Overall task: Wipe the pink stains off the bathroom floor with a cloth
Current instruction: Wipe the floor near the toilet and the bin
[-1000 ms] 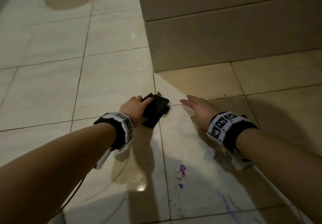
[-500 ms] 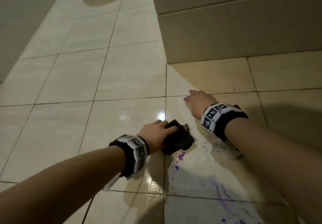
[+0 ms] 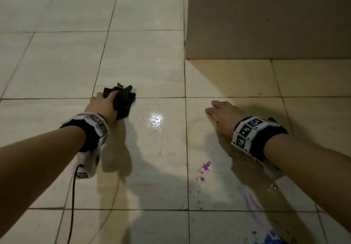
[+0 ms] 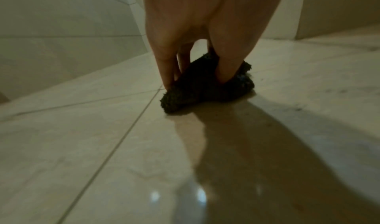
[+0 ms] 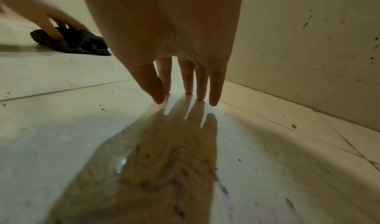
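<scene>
The left hand [image 3: 103,106] gripped a crumpled dark fuzzy cloth [image 3: 123,99], pressed on the glossy beige tiled floor [image 3: 144,63]. The right hand [image 3: 225,117] lay flat, fingers [image 5: 213,87] straight, holding nothing. Pink-purple stains [image 3: 206,166] lay nearer the person, apart from the cloth. No legible writing; wristbands [image 3: 248,131] bore black-and-white marker squares.

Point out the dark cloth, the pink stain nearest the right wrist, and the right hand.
dark cloth [image 3: 124,101]: head view, on the bunched middle, beside the left hand's grip.
pink stain [image 3: 206,166]: head view, on the largest splotch.
right hand [image 3: 225,117]: head view, on the back of the hand, fingers flat on the floor.
</scene>
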Available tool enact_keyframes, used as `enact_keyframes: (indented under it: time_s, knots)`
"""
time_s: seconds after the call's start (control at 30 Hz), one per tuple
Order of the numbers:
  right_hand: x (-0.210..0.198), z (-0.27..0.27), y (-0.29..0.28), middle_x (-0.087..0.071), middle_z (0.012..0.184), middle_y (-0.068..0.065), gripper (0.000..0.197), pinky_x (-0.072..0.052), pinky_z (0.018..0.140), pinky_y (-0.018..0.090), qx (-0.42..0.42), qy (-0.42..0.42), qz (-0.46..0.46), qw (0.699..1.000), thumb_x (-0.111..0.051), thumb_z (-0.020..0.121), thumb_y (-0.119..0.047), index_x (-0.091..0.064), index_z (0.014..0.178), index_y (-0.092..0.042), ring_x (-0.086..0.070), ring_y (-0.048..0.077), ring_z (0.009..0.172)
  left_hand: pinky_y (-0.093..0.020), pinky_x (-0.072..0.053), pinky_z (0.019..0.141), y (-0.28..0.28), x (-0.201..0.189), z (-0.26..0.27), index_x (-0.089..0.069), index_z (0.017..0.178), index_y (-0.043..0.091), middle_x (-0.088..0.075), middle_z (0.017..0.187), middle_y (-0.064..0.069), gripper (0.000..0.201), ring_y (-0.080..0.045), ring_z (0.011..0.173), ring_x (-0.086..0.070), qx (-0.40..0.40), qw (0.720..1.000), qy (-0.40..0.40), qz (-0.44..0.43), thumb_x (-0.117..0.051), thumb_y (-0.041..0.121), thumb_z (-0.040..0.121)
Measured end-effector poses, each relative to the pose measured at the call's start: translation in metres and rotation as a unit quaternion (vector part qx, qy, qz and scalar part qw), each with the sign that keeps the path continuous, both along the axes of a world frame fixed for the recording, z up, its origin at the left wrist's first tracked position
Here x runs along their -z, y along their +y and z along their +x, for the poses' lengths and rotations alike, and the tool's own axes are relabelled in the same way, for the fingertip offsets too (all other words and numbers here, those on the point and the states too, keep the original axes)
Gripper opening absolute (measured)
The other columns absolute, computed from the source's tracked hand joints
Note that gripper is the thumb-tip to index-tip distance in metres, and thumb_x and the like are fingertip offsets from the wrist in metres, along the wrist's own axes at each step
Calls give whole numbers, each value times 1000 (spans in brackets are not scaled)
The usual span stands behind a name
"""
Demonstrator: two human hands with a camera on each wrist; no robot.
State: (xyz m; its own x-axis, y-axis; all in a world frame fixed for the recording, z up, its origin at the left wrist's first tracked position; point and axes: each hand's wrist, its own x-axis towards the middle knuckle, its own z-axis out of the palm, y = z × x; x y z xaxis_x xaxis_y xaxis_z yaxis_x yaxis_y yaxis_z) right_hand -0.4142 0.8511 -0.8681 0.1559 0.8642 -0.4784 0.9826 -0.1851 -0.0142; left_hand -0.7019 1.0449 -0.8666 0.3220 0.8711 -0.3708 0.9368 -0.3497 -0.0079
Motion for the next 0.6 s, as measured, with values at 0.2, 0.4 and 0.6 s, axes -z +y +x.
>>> enact_keyframes:
  time_s: [0.2,0.4,0.6]
  knots:
    - [2,-13,1,-46,116,6,25,-47,78,36,33,-18,49,998,-47,93,-19,-51,118,-17,-47,26,105,-33,-44,89,-113,-11,31,-24,145,39,-30,141,-8,62,-28,123,-37,269,961,-11,-54,-52,35,90]
    - [-5,-11,1,-44,120,3,44,-47,81,36,19,-23,4,1000,-64,82,-21,-47,122,-20,-48,24,107,-38,-50,66,-123,-17,29,-45,133,28,-53,112,-13,52,-34,101,-54,348,930,-116,-28,-61,23,84]
    - [-10,-9,-12,-36,138,6,44,-44,93,40,21,-4,-8,1000,-53,87,-14,-44,129,-17,-40,26,122,-44,-43,95,-9,-25,-7,-25,148,28,-41,129,-22,63,-41,115,-46,45,999,29,-4,-52,19,92]
